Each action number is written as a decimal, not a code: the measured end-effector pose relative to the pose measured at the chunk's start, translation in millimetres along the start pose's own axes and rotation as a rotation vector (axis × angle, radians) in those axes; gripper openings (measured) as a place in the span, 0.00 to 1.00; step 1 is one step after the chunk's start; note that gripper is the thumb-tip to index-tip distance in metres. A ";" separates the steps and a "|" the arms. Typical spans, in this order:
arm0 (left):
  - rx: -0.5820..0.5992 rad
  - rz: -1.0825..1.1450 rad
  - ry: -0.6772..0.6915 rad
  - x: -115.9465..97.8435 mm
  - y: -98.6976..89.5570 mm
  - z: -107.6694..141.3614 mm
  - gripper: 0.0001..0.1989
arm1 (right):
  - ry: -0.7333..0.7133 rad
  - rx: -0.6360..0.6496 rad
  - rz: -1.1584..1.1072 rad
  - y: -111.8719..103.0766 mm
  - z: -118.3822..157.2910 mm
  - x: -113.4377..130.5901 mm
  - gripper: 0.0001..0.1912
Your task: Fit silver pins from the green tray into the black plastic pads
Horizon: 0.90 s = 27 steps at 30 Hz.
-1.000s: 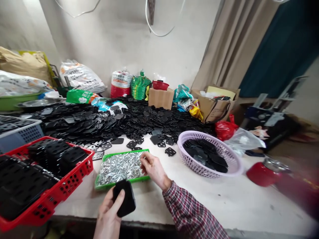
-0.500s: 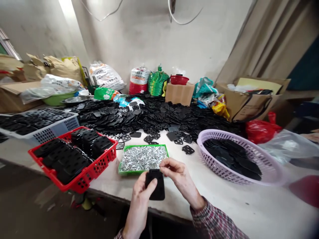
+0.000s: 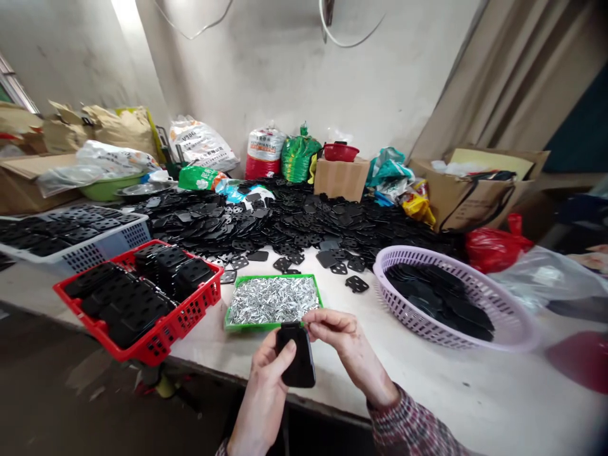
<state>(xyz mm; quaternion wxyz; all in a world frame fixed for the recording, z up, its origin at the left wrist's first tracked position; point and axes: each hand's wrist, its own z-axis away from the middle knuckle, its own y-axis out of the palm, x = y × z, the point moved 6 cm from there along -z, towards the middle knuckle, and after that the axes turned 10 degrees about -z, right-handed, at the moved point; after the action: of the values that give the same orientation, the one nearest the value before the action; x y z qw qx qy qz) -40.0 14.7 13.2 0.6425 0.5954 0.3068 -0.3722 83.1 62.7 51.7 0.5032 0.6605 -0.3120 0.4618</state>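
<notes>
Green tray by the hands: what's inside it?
Small silver metal pieces fill the green tray, heaped across it. They cover its floor, so that cannot be seen.

**Two bare hands close together, low and in front of the body — left below, right just above it**

The left hand (image 3: 262, 399) is turned palm-inward, its fingers (image 3: 270, 354) curled upward, with the left wrist (image 3: 242, 440) dropping to the frame's lower edge. The right hand (image 3: 344, 339) reaches across from the side, wrist bent, its fingertips (image 3: 313, 318) pinched toward the left hand's top — the right forearm (image 3: 380, 386) runs down into a red plaid sleeve (image 3: 408, 427).
</notes>
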 end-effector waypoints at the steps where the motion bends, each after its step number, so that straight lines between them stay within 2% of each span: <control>1: -0.016 -0.038 0.014 -0.9 -1.2 0.7 0.11 | -0.010 -0.015 0.047 -0.4 0.6 2.4 0.09; 8: -0.053 -0.180 0.056 -6.2 -3.8 3.1 0.12 | -0.158 -0.005 0.350 -0.3 1.4 14.1 0.15; 14: 0.059 0.047 -0.044 -1.0 3.4 5.3 0.13 | -0.167 0.007 0.352 5.0 3.7 17.2 0.17; 20: 0.070 0.167 -0.112 2.9 4.1 5.2 0.13 | -0.316 0.116 0.575 18.2 12.1 30.9 0.12; 22: 0.085 0.200 -0.132 3.8 5.7 5.2 0.14 | -0.312 0.060 0.512 15.1 12.4 33.4 0.08; 25: 0.096 0.204 -0.148 3.3 9.9 5.8 0.14 | -0.243 -0.055 0.291 6.6 10.7 29.4 0.05; 27: 0.096 0.175 -0.124 0.5 12.9 6.1 0.15 | -0.215 -0.083 0.210 4.9 9.7 24.8 0.05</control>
<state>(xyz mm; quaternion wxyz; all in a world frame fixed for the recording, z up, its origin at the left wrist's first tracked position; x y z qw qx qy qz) -29.2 8.7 20.3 0.6609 0.6259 0.1952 -0.3653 91.1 53.3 75.8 0.4429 0.6484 -0.4502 0.4251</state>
